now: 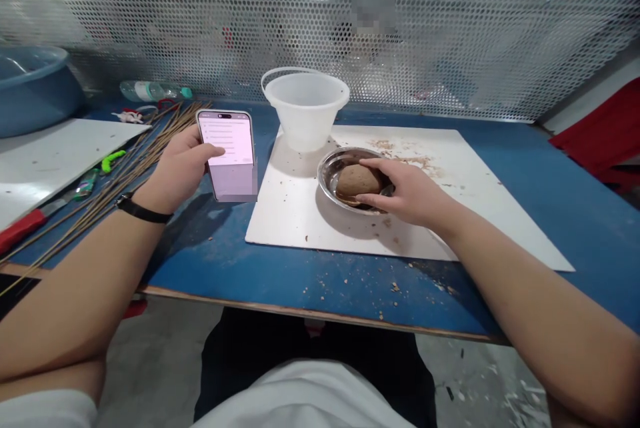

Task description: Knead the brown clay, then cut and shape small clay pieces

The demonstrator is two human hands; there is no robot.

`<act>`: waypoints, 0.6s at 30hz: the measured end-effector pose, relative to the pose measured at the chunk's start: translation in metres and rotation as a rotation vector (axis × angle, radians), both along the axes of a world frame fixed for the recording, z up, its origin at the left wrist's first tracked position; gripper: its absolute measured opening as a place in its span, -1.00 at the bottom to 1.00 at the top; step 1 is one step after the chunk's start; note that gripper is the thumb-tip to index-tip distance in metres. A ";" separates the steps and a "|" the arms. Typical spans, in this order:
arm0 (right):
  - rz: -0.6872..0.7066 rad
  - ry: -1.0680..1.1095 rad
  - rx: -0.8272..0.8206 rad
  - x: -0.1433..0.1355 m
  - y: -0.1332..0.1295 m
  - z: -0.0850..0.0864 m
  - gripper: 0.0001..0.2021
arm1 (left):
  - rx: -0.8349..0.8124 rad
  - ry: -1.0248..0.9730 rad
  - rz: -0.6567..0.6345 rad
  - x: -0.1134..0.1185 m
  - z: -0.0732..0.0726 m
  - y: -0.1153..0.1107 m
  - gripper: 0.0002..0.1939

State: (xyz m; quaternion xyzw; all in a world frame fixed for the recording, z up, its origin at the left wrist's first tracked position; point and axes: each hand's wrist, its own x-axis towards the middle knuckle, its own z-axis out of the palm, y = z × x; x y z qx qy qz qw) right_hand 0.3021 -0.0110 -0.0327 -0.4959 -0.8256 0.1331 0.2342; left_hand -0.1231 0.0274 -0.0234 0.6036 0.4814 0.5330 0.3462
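My left hand point(180, 165) is closed around a smartphone point(227, 138), its thumb lying over the lit screen. Part of that screen is blurred out. On the right, my right hand point(407, 191) reaches over the rim of a shiny metal bowl point(326, 191). Its thumb and fingers are closed on a brown rounded stone point(357, 180) resting in the bowl. What lies beneath the stone is mostly hidden. The bowl stands on a white board point(290, 225), just in front of a white translucent bucket point(307, 115) with its handle tipped back.
Brown shell-like crumbs point(415, 161) are scattered over the board and the blue table point(320, 281). Thin sticks point(135, 148), a plastic bottle point(155, 91), a red-handled tool point(23, 229) and a blue basin point(37, 91) lie to the left. A perforated metal screen point(300, 15) rises behind.
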 end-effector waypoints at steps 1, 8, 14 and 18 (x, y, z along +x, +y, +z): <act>0.003 0.001 -0.001 0.000 0.000 0.000 -0.31 | -0.018 -0.045 0.014 0.002 0.001 0.000 -0.60; -0.003 -0.011 0.004 0.000 0.000 0.000 -0.31 | -0.001 -0.241 0.049 0.016 0.005 -0.002 -0.80; -0.005 -0.007 -0.001 -0.002 -0.001 0.001 -0.30 | -0.033 -0.084 0.032 0.006 0.003 -0.002 -0.60; -0.002 0.004 -0.001 -0.001 -0.001 0.001 -0.32 | -0.039 -0.098 0.059 0.008 0.004 -0.003 -0.69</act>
